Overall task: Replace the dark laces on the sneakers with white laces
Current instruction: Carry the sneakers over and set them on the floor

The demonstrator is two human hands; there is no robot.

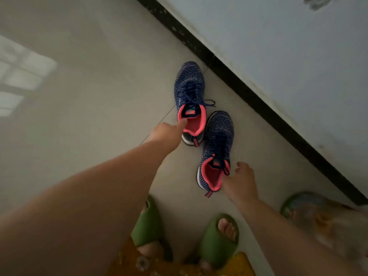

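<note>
Two navy knit sneakers with pink linings stand on the pale tiled floor, toes pointing away from me. The far sneaker carries tied dark blue laces. The near sneaker has dark laces too, with a loop hanging at its collar. My left hand reaches out, one straight finger touching the left rim of the far sneaker's pink collar. My right hand sits at the right side of the near sneaker's collar, fingers loosely curled and spread, holding nothing.
A wall with a black baseboard runs diagonally just right of the sneakers. My feet wear green slippers at the bottom. Another green slipper lies at the lower right. Bare floor stretches to the left.
</note>
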